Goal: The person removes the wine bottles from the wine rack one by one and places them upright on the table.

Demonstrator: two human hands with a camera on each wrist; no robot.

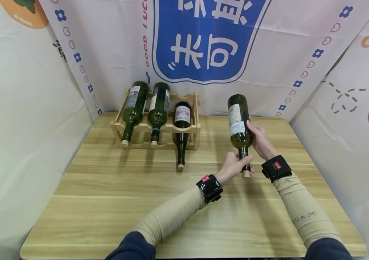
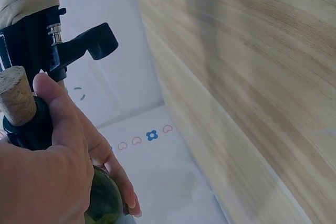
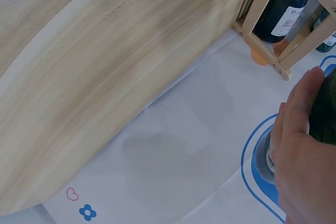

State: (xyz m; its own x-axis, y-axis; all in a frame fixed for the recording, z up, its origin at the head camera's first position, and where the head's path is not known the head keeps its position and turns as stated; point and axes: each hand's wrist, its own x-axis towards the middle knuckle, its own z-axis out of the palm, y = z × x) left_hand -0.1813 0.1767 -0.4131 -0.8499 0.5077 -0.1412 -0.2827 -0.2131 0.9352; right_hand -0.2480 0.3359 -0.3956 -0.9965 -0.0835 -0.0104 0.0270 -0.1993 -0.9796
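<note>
A green glass wine bottle [image 1: 238,121] with white labels is held above the right side of the table, its base pointing away and its neck toward me. My left hand [image 1: 233,168] grips the neck just behind the cork [image 2: 17,97], which shows up close in the left wrist view. Around the bottle's body, from the right side, my right hand [image 1: 261,141] holds on with its thumb along the glass. In the right wrist view, the back of that hand covers much of the bottle.
Left of centre at the back stands a wooden wine rack [image 1: 198,131]. It carries two green bottles, a left one [image 1: 133,104] and a middle one [image 1: 159,104], plus a darker bottle [image 1: 181,133] whose neck juts forward. Printed cloth [image 1: 122,43] walls the wooden table [image 1: 122,216].
</note>
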